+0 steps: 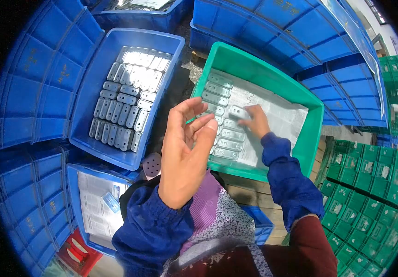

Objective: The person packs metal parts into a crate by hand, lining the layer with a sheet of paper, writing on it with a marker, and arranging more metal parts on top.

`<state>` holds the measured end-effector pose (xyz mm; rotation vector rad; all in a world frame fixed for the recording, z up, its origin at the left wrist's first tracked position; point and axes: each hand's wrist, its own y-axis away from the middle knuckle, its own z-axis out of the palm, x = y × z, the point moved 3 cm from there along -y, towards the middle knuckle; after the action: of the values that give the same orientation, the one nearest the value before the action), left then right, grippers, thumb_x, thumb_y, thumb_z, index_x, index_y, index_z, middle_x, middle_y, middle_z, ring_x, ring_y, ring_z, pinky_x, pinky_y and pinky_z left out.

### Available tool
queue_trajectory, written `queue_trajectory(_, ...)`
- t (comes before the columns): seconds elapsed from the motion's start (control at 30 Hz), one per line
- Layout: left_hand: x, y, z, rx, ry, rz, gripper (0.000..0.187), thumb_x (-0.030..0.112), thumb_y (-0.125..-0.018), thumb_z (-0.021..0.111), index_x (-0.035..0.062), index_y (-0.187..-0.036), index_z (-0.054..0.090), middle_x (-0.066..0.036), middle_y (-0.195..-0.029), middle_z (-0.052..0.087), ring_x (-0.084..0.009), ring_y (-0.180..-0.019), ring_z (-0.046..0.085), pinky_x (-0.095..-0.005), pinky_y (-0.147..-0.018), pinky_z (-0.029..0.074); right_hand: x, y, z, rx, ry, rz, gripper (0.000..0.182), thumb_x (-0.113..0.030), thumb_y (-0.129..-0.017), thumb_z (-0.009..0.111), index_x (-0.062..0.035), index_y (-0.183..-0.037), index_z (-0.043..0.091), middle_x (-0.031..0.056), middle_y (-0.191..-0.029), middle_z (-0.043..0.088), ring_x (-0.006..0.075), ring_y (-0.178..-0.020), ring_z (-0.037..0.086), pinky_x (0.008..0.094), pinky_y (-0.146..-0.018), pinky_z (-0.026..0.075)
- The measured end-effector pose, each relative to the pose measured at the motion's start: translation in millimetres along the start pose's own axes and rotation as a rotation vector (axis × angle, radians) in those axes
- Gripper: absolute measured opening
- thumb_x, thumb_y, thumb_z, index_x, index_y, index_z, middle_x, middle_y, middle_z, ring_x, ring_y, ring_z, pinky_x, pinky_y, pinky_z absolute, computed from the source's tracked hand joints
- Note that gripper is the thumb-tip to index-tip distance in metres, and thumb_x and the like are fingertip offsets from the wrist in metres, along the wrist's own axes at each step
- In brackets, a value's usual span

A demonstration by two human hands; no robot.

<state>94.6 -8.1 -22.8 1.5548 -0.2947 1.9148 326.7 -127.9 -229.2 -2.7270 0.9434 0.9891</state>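
Observation:
My right hand [255, 121] rests inside the green bin [310, 138], fingertips on a flat metal plate [237, 111] that lies beside a column of similar plates [221, 121] on white paper. My left hand [186, 147] hovers raised between the two bins, palm turned toward me, fingers apart and empty. A blue bin [86, 99] to the left holds several rows of the same metal plates [127, 97].
Stacked blue crates [273, 27] stand behind and to the left. Stacks of green bins [374, 184] fill the right. A blue bin [74, 194] at lower left holds paper sheets and a small packet.

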Motion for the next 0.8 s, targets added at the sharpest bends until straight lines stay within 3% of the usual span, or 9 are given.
queue_trajectory(0.03,-0.1,-0.2,0.8,-0.005,-0.002,-0.003,0.042,0.012,-0.087,0.054,-0.0048,-0.122,0.038,-0.016,-0.117,0.047,-0.0226,-0.108,0.049,-0.0317,-0.093,0.037,6.7,-4.9,2.6,0.022,0.014,-0.098,0.048,-0.013,-0.057,0.077,-0.0018,-0.101,0.062,0.0158,-0.095,0.057,0.0307,-0.091,0.054,0.0351,-0.081,0.043)
queue_trajectory(0.2,-0.3,-0.8,0.5,-0.012,-0.001,-0.006,0.040,0.010,-0.087,0.053,-0.0050,-0.121,0.039,-0.015,-0.116,0.047,-0.0227,-0.107,0.049,-0.0315,-0.093,0.037,15.0,-11.5,11.8,-0.101,0.060,-0.067,0.047,-0.013,-0.057,0.077,-0.0041,-0.101,0.062,0.0138,-0.094,0.059,0.0310,-0.090,0.053,0.0364,-0.083,0.041)
queue_trajectory(0.3,-0.1,-0.8,1.4,-0.017,0.015,-0.015,0.039,0.010,-0.087,0.053,-0.0051,-0.121,0.040,-0.015,-0.116,0.047,-0.0226,-0.107,0.050,-0.0313,-0.092,0.038,15.7,-14.3,7.8,-0.109,0.065,-0.181,0.048,-0.013,-0.057,0.077,-0.0051,-0.101,0.062,0.0134,-0.094,0.059,0.0306,-0.090,0.053,0.0362,-0.082,0.042)
queue_trajectory(0.4,-0.7,-0.8,2.1,-0.024,0.021,-0.022,0.038,0.009,-0.087,0.052,-0.0050,-0.121,0.040,-0.015,-0.115,0.047,-0.0223,-0.106,0.050,-0.0312,-0.092,0.038,22.4,-26.7,1.9,0.009,-0.014,-0.081,0.052,-0.018,-0.054,0.080,-0.0078,-0.103,0.064,0.0130,-0.096,0.056,0.0300,-0.092,0.051,0.0354,-0.085,0.040)
queue_trajectory(0.53,-0.3,-1.0,4.3,-0.026,0.027,-0.045,0.037,0.009,-0.087,0.053,-0.0048,-0.120,0.041,-0.014,-0.115,0.048,-0.0216,-0.104,0.051,-0.0308,-0.091,0.038,34.9,-37.0,6.4,0.097,0.182,-0.085,0.054,-0.020,-0.055,0.080,-0.0110,-0.105,0.064,0.0105,-0.097,0.055,0.0289,-0.095,0.048,0.0350,-0.085,0.040)
queue_trajectory(0.8,2.5,-1.2,3.5,-0.023,0.028,-0.063,0.036,0.008,-0.087,0.053,-0.0042,-0.118,0.043,-0.014,-0.115,0.048,-0.0200,-0.103,0.051,-0.0296,-0.089,0.039,35.7,-41.0,8.3,-0.064,0.068,-0.149,0.052,-0.017,-0.057,0.077,-0.0108,-0.107,0.062,0.0114,-0.097,0.055,0.0296,-0.096,0.051,0.0355,-0.084,0.041)
